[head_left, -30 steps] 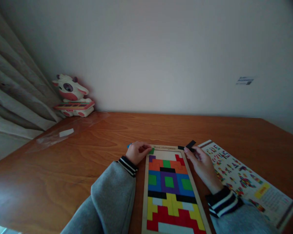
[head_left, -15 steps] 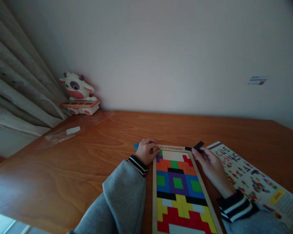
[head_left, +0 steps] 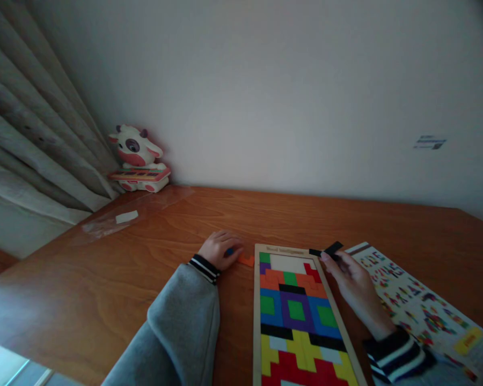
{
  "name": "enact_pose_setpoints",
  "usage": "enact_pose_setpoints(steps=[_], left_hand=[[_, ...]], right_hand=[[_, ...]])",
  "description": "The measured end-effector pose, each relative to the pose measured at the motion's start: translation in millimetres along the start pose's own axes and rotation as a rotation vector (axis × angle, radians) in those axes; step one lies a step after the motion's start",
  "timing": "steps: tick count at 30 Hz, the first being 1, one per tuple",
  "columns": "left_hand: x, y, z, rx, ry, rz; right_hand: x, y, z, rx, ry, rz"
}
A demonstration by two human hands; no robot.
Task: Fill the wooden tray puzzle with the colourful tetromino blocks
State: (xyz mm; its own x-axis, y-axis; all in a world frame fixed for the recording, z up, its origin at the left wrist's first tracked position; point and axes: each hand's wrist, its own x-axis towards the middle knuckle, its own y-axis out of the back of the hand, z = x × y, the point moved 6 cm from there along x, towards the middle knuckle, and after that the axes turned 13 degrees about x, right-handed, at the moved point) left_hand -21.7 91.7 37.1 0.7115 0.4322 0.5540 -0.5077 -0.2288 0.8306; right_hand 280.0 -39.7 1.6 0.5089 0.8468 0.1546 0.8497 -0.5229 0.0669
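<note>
On the tabletop lies a wooden puzzle board (head_left: 257, 321), filled with coloured block pieces except for a pale gap near its top edge. Just left of the board, my left hand (head_left: 222, 251) has its fingers curled together at the left end of an orange puzzle piece (head_left: 247, 260). A bit of a blue piece (head_left: 229, 251) shows between thumb and fingers. At the board's upper right corner, my right hand (head_left: 352, 279) pinches a black puzzle piece (head_left: 333, 249). Another black part (head_left: 315, 252) shows at the frame beside my fingertips; whether the two are joined I cannot tell.
A printed pattern sheet (head_left: 418, 305) lies to the right, partly under my right sleeve. Clear plastic wrapping (head_left: 100, 228) rests at the left. A cow-shaped toy keyboard (head_left: 140, 161) stands by the wall and curtain (head_left: 44, 134).
My left hand has moved left, off the board's upper left corner, uncovering the orange piece beside it. My right hand stays at the upper right corner with the black piece.
</note>
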Motion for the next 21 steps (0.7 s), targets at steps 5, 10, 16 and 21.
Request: enact_pose_setpoints(steps=[5,10,16,21], left_hand=[[-22,0.2,-29,0.021,0.036,-0.076],[-21,-1.2,-29,-0.003,0.073,-0.032],[-20,2.5,-27,0.024,0.056,0.040],[-21,0.0,-31,0.039,0.054,0.006]], right_hand=[[-1,0,-2,-0.036,0.006,-0.015],[0,-3,-1,-0.050,0.010,-0.058],[1,-3,-4,-0.022,0.060,-0.037],[1,-2,-6,-0.040,0.085,-0.036]])
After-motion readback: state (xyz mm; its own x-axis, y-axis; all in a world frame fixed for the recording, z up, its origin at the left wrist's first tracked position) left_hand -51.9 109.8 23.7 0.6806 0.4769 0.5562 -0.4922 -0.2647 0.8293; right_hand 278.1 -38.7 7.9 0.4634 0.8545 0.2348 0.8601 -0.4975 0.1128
